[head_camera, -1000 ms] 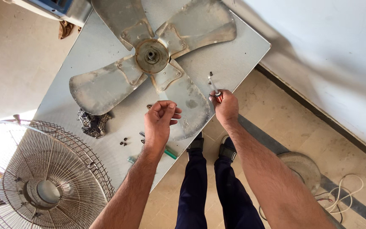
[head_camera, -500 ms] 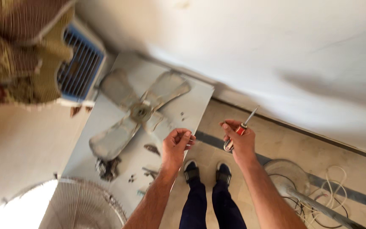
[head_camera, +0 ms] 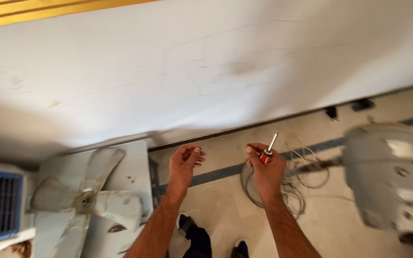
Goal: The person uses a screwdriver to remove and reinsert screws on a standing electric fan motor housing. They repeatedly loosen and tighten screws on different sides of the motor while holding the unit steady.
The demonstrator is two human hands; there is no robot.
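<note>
**Screwdriver in the right fist, centre frame**

Right hand (head_camera: 266, 168) is gripping a red-handled screwdriver (head_camera: 269, 149), shaft pointing up toward the wall. Left hand (head_camera: 183, 162) is hovering just beside it, fingers loosely curled, holding nothing. Fan blade (head_camera: 92, 203) is lying on the grey panel (head_camera: 137, 162), lower left.

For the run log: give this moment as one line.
right hand: grips screwdriver | left hand: curled, empty | fan blade: on table, left

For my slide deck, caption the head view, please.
Right hand grips a red-handled screwdriver; left hand empty, beside a dusty fan blade.
</note>
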